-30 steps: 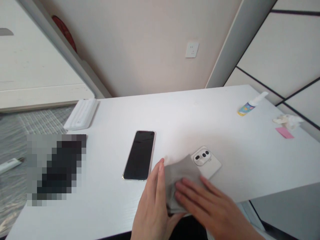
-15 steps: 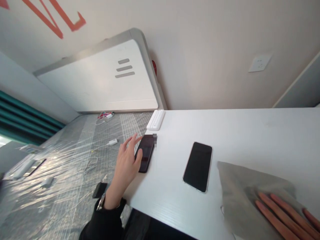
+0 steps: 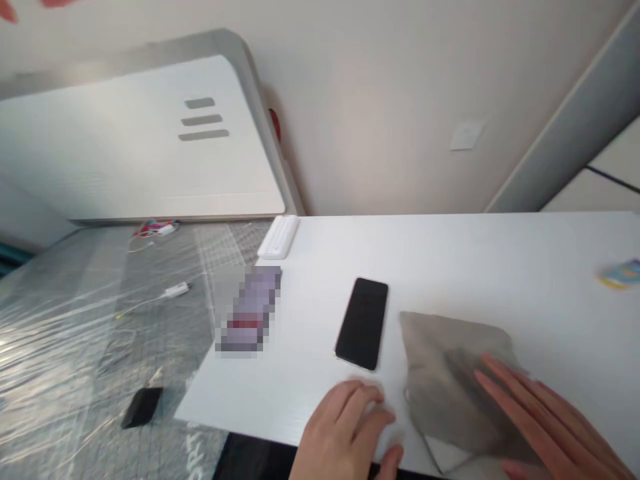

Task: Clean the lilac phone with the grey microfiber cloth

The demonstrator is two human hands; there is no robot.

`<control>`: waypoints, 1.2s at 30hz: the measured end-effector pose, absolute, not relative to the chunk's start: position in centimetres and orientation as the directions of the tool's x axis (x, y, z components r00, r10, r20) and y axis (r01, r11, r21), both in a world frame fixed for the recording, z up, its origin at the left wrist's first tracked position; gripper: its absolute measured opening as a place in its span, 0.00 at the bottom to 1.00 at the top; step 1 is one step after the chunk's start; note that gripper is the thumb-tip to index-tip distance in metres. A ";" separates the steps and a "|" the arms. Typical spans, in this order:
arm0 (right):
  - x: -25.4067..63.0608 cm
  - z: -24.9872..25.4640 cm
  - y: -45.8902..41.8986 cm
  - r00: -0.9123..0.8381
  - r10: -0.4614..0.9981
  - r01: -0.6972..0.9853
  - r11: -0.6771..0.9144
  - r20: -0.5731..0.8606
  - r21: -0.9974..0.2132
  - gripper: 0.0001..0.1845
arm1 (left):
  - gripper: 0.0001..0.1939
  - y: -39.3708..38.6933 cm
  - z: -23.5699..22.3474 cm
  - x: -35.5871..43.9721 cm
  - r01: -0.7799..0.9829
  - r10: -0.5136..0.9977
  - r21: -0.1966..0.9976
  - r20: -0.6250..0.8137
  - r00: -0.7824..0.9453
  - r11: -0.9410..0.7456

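My right hand (image 3: 545, 413) lies flat, fingers stretched out, on a soft grey cloth pouch (image 3: 450, 380). A thin cable (image 3: 425, 447) runs from under the pouch's near side. Close to the table's front edge, my left hand (image 3: 345, 427) has its fingers curled beside a blurred whitish thing (image 3: 393, 427), whose kind I cannot make out. Just beyond that hand lies a black-screened phone (image 3: 363, 323), face up. Farther left, a second phone (image 3: 250, 310) rests at the table's left edge, its screen pixelated.
A white power bank-like block (image 3: 279, 237) sits at the back left corner of the white table (image 3: 450, 260). A colourful packet (image 3: 623, 273) is at the far right. To the left, a plastic-covered surface holds a white adapter with cable (image 3: 177, 289) and a black flat item (image 3: 143, 407).
My left hand has left the left phone and moved right, to the front edge beside the pouch. The left phone's screen now looks lit. The view has turned right.
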State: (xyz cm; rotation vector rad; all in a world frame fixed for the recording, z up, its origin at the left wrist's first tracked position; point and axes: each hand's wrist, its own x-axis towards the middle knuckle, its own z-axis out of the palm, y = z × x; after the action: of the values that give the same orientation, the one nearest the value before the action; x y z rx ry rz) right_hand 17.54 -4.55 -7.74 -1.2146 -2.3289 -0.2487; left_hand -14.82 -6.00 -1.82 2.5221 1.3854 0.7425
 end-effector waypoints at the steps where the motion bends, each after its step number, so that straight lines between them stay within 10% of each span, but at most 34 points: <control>1: 17.2 -6.7 -4.9 -0.469 0.755 0.834 0.549 0.458 -0.051 0.36 | 0.12 -6.4 -2.6 -13.7 0.771 0.828 0.324 0.340 0.445 -0.548; 8: 16.1 -5.0 -6.1 -0.325 0.847 0.904 0.409 0.422 -0.126 0.26 | 0.42 -5.1 -4.2 -11.1 0.771 0.775 0.169 0.315 0.548 -0.614; 15: 15.6 -4.7 -6.1 -0.304 0.852 0.895 0.409 0.425 -0.178 0.26 | 0.43 -4.3 -4.2 -9.0 0.758 0.796 0.270 0.335 0.505 -0.594; 21: 15.3 -2.9 -5.9 -0.697 0.657 0.685 0.729 0.286 -0.006 0.37 | 0.48 -4.6 -4.3 -9.4 0.768 0.832 0.331 0.304 0.464 -0.549; 36: 15.9 -3.2 -5.8 -0.593 0.752 0.784 0.621 0.287 -0.006 0.48 | 0.51 -5.0 -4.2 -9.3 0.757 0.865 0.418 0.267 0.426 -0.502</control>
State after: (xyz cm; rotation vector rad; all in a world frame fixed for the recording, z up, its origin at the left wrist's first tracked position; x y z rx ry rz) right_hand 15.88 -5.79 -3.23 -1.2521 -2.5846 -0.1754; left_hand -9.34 -5.01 -4.19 2.4459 1.4184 0.6669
